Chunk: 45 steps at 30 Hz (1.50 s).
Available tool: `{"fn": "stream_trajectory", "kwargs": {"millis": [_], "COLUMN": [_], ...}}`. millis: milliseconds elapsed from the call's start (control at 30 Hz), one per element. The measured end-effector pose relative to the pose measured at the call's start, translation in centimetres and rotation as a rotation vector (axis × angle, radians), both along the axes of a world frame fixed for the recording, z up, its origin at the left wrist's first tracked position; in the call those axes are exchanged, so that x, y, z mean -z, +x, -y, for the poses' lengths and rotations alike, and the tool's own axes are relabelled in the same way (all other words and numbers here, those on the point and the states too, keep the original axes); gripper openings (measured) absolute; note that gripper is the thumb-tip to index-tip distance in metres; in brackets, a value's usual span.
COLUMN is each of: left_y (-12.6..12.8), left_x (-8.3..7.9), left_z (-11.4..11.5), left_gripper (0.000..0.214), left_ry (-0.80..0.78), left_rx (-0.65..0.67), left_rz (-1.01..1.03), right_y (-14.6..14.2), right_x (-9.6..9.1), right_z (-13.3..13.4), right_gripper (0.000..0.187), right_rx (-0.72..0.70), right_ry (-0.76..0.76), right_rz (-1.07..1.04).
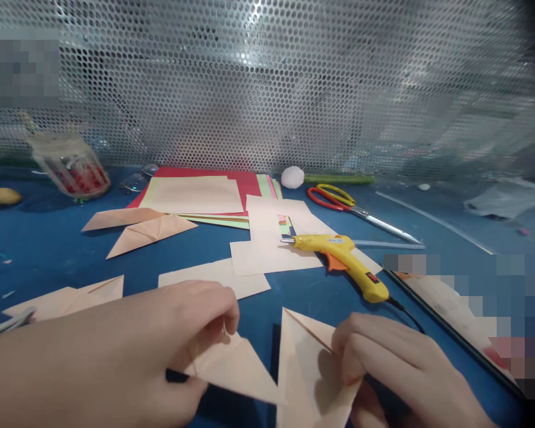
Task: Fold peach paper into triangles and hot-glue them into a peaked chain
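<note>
Holding two folded pieces of pale peach paper, one per hand, low over a blue tabletop (196, 241). Left hand (196, 324): fingers and thumb clamped on the left folded piece (238, 365), a creased, pointed shape, its tip at the neighbour's edge; contact cannot be told. Right hand (396, 359): fingers closed on the right folded piece (299, 362), tall, sharp-peaked, a crease running down from the apex; thumb mostly hidden.

Beyond the hands: one glue gun (343, 246), smooth yellow plastic, orange trigger, metal nozzle, lying across flat pale sheets (267, 252); exact sheet count unclear from overlap. One pair of scissors (361, 214), steel blades, one handle loop red, one yellow. One stack of coloured paper (194, 193), red and light green edges showing. One roundish white ball (292, 177). One clear, ribbed jar (74, 166), red bits inside. Behind everything, one perforated panel (249, 95), metallic grey, round holes.
</note>
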<state>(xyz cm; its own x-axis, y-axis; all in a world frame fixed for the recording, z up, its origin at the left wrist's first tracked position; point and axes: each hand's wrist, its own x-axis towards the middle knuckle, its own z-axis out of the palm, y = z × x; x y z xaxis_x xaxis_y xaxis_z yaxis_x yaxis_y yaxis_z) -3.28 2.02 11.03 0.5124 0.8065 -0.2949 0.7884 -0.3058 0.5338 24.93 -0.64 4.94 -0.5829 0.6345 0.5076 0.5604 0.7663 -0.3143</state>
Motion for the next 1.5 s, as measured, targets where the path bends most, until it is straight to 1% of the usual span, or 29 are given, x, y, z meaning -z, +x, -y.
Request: {"fn": "stream_trajectory", "kwargs": {"millis": [67, 133, 267, 367, 467, 567, 633, 733, 800, 867, 967, 1100, 1333, 1500], "left_y": [0.3, 0.6, 1.1, 1.3, 1.1, 0.9, 0.9, 1.1, 1.3, 1.4, 1.4, 1.1, 0.8, 1.0], "left_x": [-0.1, -0.1, 0.5, 1.3, 2.3, 3.2, 3.5, 3.3, 3.0, 2.6, 2.1, 2.0, 2.3, 2.3], "left_z": [-0.2, -0.2, -0.2, -0.1, 0.0, 0.2, 0.2, 0.1, 0.0, -0.3, -0.6, -0.7, -0.7, -0.5], "left_gripper": [0.023, 0.019, 0.018, 0.018, 0.02, 0.022, 0.022, 0.018, 0.015, 0.016, 0.022, 0.026, 0.035, 0.037], "left_ry": [-0.067, -0.088, -0.124, -0.209, -0.275, -0.252, -0.263, -0.31, -0.319, -0.339, -0.365, -0.324, -0.316, -0.316], "left_rx": [0.01, 0.002, 0.032, 0.032, 0.043, 0.087, 0.085, 0.032, 0.012, 0.024, 0.079, 0.119, 0.093, 0.055], "left_rz": [-0.039, -0.037, 0.024, 0.07, 0.121, 0.162, 0.185, 0.193, 0.185, 0.188, 0.169, 0.145, 0.143, 0.162], "right_y": [-0.3, -0.7, -1.2, -1.2, -1.2, -1.3, -1.4, -1.4, -1.3, -1.3, -1.3, -1.4, -1.3, -1.3], "right_x": [0.1, 0.3, 0.8, 1.0, 1.0, 0.9, 0.9, 0.8, 0.8, 0.8, 0.8, 0.6, 0.9, 1.2], "right_z": [0.1, 0.3, 0.7, 0.7, 0.5, 0.5, 0.5, 0.3, 0.1, -0.1, -0.1, 0.1, 0.3, 0.0], "right_gripper": [0.025, 0.024, 0.018, 0.011, 0.018, 0.023, 0.022, 0.016, 0.019, 0.022, 0.02, 0.018, 0.018, 0.029], "right_rx": [0.026, 0.063, 0.06, 0.099, 0.139, 0.155, 0.16, 0.104, 0.034, -0.006, 0.019, 0.071, 0.094, 0.006], "right_ry": [0.045, 0.062, 0.013, 0.008, 0.014, -0.009, -0.032, -0.096, -0.163, -0.202, -0.268, -0.381, -0.431, -0.38], "right_rz": [-0.001, 0.014, 0.04, 0.036, 0.031, 0.028, 0.024, 0.006, 0.008, -0.012, -0.053, -0.049, -0.107, -0.103]}}
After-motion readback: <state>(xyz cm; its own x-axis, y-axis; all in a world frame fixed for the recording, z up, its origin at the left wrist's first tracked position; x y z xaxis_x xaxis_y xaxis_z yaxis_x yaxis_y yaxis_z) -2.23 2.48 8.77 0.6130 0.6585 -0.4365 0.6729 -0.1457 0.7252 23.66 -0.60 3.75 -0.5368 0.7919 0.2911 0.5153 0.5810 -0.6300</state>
